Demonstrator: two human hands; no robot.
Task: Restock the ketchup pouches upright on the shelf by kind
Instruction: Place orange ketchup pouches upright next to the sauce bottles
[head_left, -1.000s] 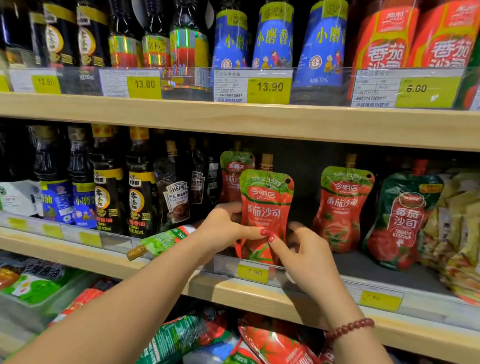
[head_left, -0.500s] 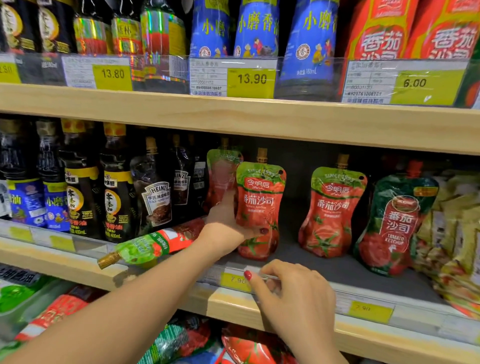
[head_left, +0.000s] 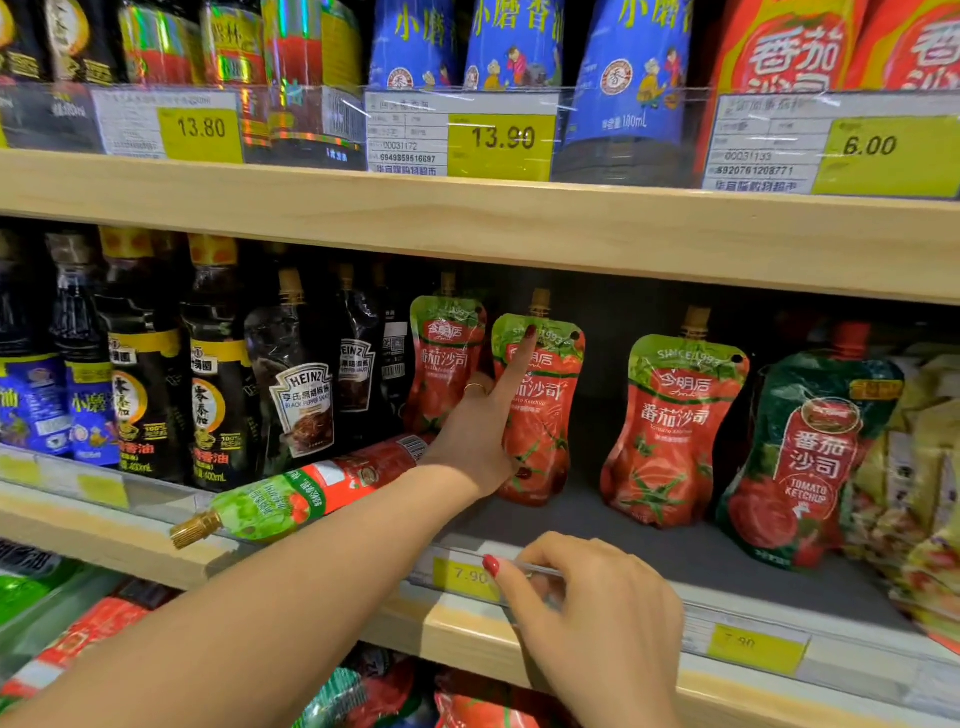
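Observation:
Three red ketchup pouches with green tops stand upright on the grey middle shelf (head_left: 597, 535). My left hand (head_left: 478, 436) holds the middle pouch (head_left: 545, 431), index finger stretched up its front and thumb low on it. Another of the same kind (head_left: 441, 353) stands just behind and left, and the third (head_left: 670, 431) stands apart to the right. A dark green ketchup pouch (head_left: 810, 457) stands further right. A similar red and green pouch (head_left: 311, 499) lies on its side under my left forearm, gold cap pointing left. My right hand (head_left: 587, 613) rests on the front price rail (head_left: 465, 574), holding nothing.
Heinz black pepper sauce pouches (head_left: 306, 405) and dark sesame oil bottles (head_left: 140, 405) fill the shelf's left part. Yellow packets (head_left: 924, 493) crowd the right end. The wooden upper shelf board (head_left: 467, 223) hangs close above. More pouches (head_left: 467, 706) lie on the shelf below.
My right hand has left the pouch and dropped onto the price rail. My left hand has pushed the pouch deeper and stretched its index finger up the front. The view has moved closer.

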